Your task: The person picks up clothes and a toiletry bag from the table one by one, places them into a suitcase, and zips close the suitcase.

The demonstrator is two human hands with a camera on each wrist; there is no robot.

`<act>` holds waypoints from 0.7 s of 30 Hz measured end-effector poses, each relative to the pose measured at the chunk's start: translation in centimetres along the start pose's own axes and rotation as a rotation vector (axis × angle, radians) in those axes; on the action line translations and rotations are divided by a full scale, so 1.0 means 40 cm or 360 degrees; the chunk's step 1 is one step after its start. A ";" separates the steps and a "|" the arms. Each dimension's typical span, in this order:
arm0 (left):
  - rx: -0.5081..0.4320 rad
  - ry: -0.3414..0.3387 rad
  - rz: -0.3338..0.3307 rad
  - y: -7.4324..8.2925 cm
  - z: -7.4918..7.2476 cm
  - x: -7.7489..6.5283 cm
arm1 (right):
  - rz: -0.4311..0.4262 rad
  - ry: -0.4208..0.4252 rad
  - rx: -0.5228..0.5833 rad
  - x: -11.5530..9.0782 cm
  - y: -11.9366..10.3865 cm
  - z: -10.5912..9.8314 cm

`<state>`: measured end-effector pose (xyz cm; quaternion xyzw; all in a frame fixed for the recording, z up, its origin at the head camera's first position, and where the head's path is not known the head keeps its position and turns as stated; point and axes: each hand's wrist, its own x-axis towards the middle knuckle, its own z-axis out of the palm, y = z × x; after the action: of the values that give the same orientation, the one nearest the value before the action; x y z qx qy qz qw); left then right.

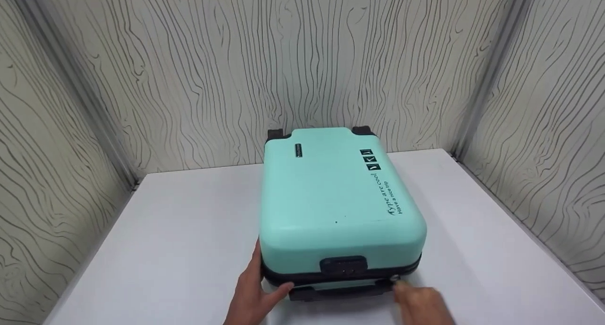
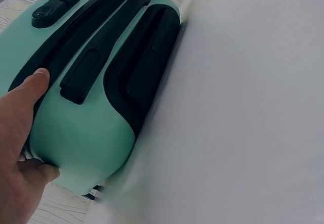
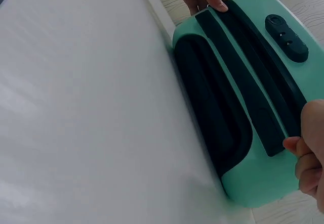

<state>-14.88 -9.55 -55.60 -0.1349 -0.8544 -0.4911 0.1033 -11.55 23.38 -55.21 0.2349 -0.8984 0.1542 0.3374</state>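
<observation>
so, your suitcase [image 1: 326, 192] lies flat on the white table [image 1: 184, 230]; likely stiff, slick, bulky, best braced by its edges. your left hand [image 1: 253, 289] grips its near left corner [image 1: 272, 255], thumb spread from fingers; your right hand [image 1: 420, 303], fingers curled, seems to pinch the zip pull [image 1: 395, 278].

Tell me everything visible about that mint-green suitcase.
The suitcase looks smooth, hard plastic, with black zip, carry handle, lock and wheels, and dark lettering on top. It looks closed, lying flat on the white table, wheels toward the wall. The left hand grips its near-left corner; the right hand appears to pinch the zip.
</observation>
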 end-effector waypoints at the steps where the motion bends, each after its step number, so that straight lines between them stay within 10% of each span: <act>1: -0.0007 -0.0016 -0.0002 0.000 -0.004 -0.001 | -0.0034 -0.0011 0.0008 0.007 -0.020 0.010; 21: -0.0096 -0.0049 -0.0035 -0.001 -0.014 -0.004 | 0.0043 -0.0236 0.0196 0.057 -0.148 0.059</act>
<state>-14.71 -10.07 -55.40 -0.1361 -0.8420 -0.5157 0.0807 -11.21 16.64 -54.69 0.2537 -0.9129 0.1959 0.2526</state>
